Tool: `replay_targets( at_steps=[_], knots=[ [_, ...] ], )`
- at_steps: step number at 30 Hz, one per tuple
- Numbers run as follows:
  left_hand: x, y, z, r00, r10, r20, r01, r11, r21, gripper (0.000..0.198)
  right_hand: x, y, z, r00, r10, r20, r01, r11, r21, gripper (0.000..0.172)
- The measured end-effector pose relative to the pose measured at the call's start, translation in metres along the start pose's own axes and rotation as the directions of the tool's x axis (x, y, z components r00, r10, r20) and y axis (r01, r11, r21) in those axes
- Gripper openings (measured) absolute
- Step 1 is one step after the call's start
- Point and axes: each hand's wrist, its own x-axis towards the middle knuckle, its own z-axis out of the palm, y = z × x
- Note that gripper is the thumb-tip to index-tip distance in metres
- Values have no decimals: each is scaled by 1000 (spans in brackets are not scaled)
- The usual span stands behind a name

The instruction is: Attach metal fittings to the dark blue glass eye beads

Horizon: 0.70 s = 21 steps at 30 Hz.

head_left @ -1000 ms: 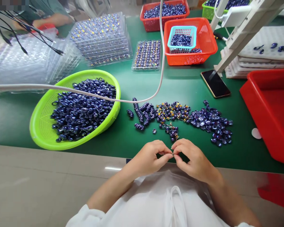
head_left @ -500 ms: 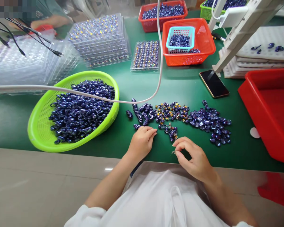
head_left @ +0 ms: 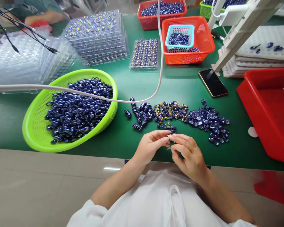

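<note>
My left hand (head_left: 151, 145) is closed, its fingertips meeting those of my right hand just above the table's front edge. What my left fingers pinch, if anything, is hidden. My right hand (head_left: 190, 154) is closed too, with a tiny greenish-grey part (head_left: 169, 148) at its thumb and fingertips. Right beyond the fingers lies a small group of dark blue shiny pieces (head_left: 165, 126). Farther back is a pile of blue pieces with orange and gold bits (head_left: 169, 110). Left of it are stacked blue ring-shaped pieces (head_left: 135, 110); to its right, loose blue rounded caps (head_left: 205, 119).
A lime-green basket (head_left: 28, 132) full of blue pieces stands left. Behind are stacked clear trays (head_left: 104, 47), a smaller filled tray (head_left: 144, 55) and an orange basket (head_left: 204, 44). A white cable (head_left: 85, 93) crosses the view. A phone (head_left: 213, 82) and red bin (head_left: 262, 110) are right.
My left hand has moved right from beside the ring stacks to meet my right hand. My right hand has shifted slightly left, keeping the tiny part at its fingertips.
</note>
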Motion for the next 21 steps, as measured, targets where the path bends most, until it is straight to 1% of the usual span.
replay_targets(
  at_steps=[2, 4, 5, 7, 9, 11, 15, 18, 21],
  knots=[
    [0, -2, -1, 1000, 3, 20, -3, 1000, -2, 32, 0, -3, -1, 999, 37, 0, -37, 997, 63, 29],
    [-1, -2, -1, 1000, 12, 28, -13, 1000, 17, 32, 0, -6, -4, 990, 139, 23, -141, 974, 176, 22],
    [-2, -2, -1, 1000, 20, 24, -21, 999, 32, 30, 1, -7, -6, 976, 215, 39, -219, 946, 239, 18],
    [-4, -3, 1, 999, 54, 4, -54, 996, 71, 28, 2, -9, -9, 925, 375, 56, -371, 864, 339, 12],
    [-6, -4, 3, 993, 119, -14, -116, 986, 118, 25, 4, -10, -10, 875, 483, 44, -461, 800, 383, 8],
    [-9, -5, 5, 978, 209, 4, -206, 962, 178, 21, 7, -10, -10, 857, 514, 40, -489, 786, 379, 8],
    [-11, -5, 4, 919, 375, 120, -393, 855, 338, 17, 14, -10, -9, 843, 527, 108, -526, 765, 371, 10],
    [-11, -3, 0, 882, 429, 192, -470, 781, 411, 18, 15, -9, -9, 815, 556, 162, -569, 716, 404, 11],
    [-10, -2, -2, 874, 435, 218, -486, 752, 445, 20, 14, -6, -8, 788, 577, 214, -605, 662, 444, 9]
  ],
)
